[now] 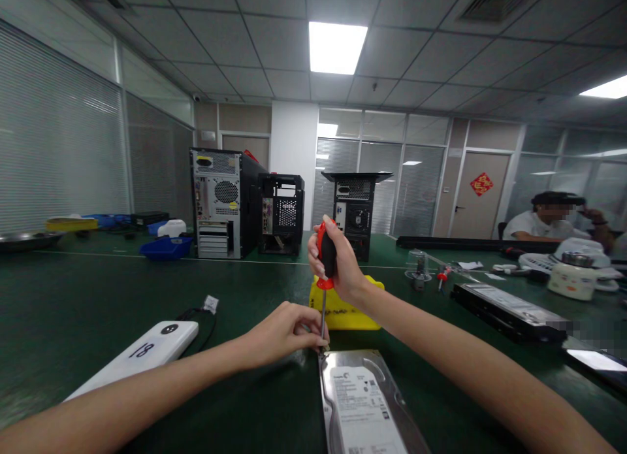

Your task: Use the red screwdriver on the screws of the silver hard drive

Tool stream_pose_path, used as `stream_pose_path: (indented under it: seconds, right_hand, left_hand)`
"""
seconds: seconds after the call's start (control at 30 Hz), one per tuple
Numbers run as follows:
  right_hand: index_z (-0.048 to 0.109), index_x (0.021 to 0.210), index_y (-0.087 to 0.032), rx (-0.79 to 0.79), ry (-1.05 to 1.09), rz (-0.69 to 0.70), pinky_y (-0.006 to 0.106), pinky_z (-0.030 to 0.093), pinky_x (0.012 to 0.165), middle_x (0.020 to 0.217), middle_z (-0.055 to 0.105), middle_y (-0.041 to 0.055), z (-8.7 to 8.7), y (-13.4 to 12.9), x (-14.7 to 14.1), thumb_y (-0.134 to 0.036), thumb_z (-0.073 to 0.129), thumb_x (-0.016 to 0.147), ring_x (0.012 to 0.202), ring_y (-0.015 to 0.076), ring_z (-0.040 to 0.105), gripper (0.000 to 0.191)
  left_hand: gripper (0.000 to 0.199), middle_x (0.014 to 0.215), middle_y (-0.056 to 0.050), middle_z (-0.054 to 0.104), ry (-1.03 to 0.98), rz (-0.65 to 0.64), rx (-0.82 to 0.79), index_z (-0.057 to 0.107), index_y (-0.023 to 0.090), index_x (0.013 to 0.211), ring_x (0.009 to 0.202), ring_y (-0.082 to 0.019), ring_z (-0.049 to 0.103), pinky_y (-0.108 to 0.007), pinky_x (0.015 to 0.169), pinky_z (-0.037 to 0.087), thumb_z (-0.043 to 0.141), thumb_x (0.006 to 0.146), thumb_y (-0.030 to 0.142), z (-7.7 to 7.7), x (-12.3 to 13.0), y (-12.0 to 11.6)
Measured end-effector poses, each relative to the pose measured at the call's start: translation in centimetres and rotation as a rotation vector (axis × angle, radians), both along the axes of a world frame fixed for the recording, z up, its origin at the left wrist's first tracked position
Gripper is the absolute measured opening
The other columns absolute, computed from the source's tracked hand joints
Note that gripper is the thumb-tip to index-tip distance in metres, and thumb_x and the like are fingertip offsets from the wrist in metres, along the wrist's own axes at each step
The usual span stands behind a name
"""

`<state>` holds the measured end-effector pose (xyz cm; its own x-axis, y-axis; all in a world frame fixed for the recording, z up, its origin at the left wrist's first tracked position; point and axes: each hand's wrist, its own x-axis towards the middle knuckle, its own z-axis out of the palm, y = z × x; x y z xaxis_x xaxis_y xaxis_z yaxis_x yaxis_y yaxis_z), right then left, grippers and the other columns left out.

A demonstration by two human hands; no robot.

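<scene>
1. Plainly metal, the hard drive (365, 402) is a flat, shiny slab with rounded recesses and a white printed label; the screwdriver (324, 283) has a bulging red-and-black handle and a slim steel shaft.
2. Just behind the drive sits a yellow plastic tray (350, 310) with small dark bits in it, partly hidden by my right forearm. A smooth white device marked 18 (147, 353) lies left, on the dark green tabletop (235, 287); computer cases (225, 199) stand farther back.
3. My right hand (340, 261) is wrapped around the handle, holding the screwdriver nearly upright above the drive's far left corner.
4. My left hand (289, 333) gathers its fingertips at the shaft's lower end, covering the tip; whether they pinch it, I can't tell.
5. The drive lies below and nearer me than both hands.
</scene>
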<state>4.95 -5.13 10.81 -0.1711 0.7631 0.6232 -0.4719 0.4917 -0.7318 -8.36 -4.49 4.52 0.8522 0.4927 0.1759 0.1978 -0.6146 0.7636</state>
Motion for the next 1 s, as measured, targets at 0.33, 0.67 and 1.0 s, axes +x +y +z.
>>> stream_pose_path:
  seconds: [0.33, 0.67, 1.0]
  right_hand:
    - [0.044, 0.079, -0.021, -0.017, 0.012, -0.019, 0.013, 0.027, 0.028, 0.053, 0.046, -0.0076, 0.0, 0.0, 0.0, -0.051, 0.051, 0.081, 0.033, 0.0035, 0.034, 0.031]
    - [0.047, 0.08, -0.02, -0.021, 0.024, 0.013, 0.014, 0.028, 0.028, 0.053, 0.046, -0.0065, 0.0, 0.1, 0.3, -0.05, 0.05, 0.08, 0.033, 0.0044, 0.035, 0.031]
    - [0.046, 0.08, -0.021, -0.028, 0.042, 0.019, 0.014, 0.024, 0.028, 0.053, 0.046, -0.0064, 0.3, 0.0, 0.5, -0.05, 0.047, 0.082, 0.032, 0.0041, 0.033, 0.029]
  left_hand:
    - [0.019, 0.093, -0.004, 0.07, 0.075, -0.048, 0.073, 0.069, 0.015, 0.094, 0.086, -0.017, 0.065, -0.024, 0.076, 0.048, 0.058, 0.084, 0.028, 0.3, -0.3, 0.2]
    - [0.02, 0.095, -0.003, 0.072, 0.168, -0.125, 0.054, 0.072, 0.019, 0.096, 0.088, -0.018, 0.065, -0.024, 0.081, 0.047, 0.061, 0.082, 0.029, 0.4, -1.2, 2.2]
    - [0.018, 0.083, -0.004, 0.073, 0.17, -0.092, 0.124, 0.073, 0.017, 0.09, 0.075, -0.016, 0.066, -0.022, 0.072, 0.049, 0.06, 0.082, 0.028, 0.5, -0.9, 1.2]
